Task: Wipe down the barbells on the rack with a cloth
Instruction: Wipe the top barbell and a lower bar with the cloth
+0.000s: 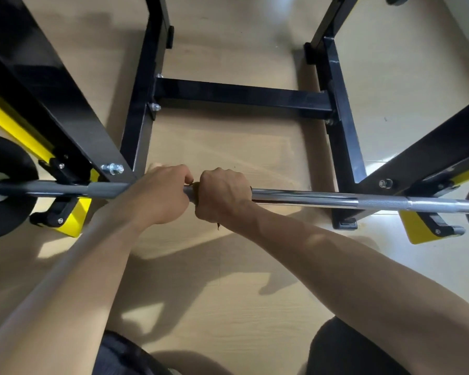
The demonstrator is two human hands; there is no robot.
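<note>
Across the black-and-yellow rack [65, 109] lies your barbell [322, 198], resting on its hooks. At its left end the bar looks dull and grey. Your left hand [163, 193] curls around mid-bar. Touching it, your right hand [222, 196] grips the bar over a barely visible dark cloth [195, 188]. Rightward the chrome shines; I judge you mid-wipe, how much remains unclear.

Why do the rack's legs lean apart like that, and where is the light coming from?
Head view: the wide-angle lens splays the black rack outward. Bright glare streaks the chrome barbell right of the right hand. Arm shadows fall on the wooden floor toward the viewer, so light likely comes from ahead. The top edge looks blurred.
</note>
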